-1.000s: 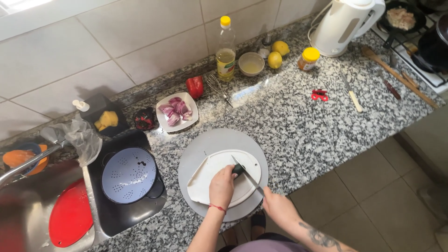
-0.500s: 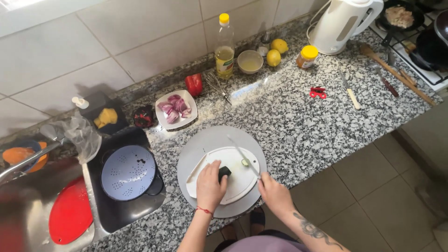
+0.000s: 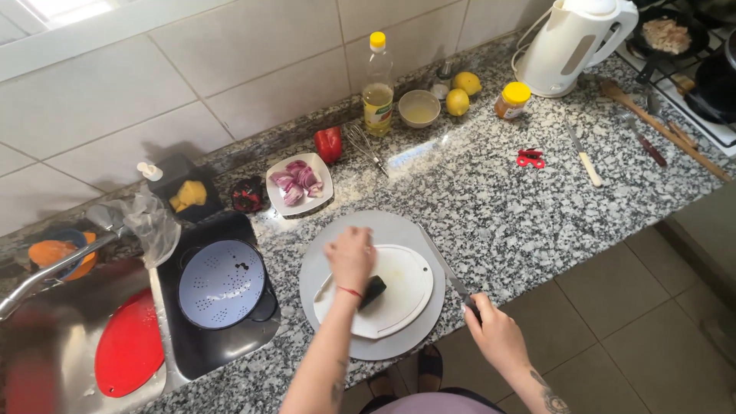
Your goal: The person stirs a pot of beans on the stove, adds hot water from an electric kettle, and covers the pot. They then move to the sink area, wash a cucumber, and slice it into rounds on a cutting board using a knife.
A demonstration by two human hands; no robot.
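1. A clear plastic oil bottle [image 3: 377, 86] with a yellow cap and a green label stands at the far wall, with a small yellow-lidded jar [image 3: 511, 100] to its right, just beside a white electric kettle [image 3: 575, 42].
2. A small red packet [image 3: 530, 159] lies on the speckled granite counter [image 3: 506, 207], right of centre.
3. The left hand [image 3: 350, 257] hovers palm down over a white oval cutting board [image 3: 399, 295]; its fingers are blurred and loosely curled, gripping nothing that can be seen.
4. A small dark object [image 3: 373, 290] lies on the board just beside the left wrist.
5. The board rests on a round grey tray [image 3: 383, 230] at the near counter edge.
6. The right hand [image 3: 494, 333] closes its fingers round the dark handle of a long kitchen knife [image 3: 445, 264], whose blade lies across the tray's right rim.
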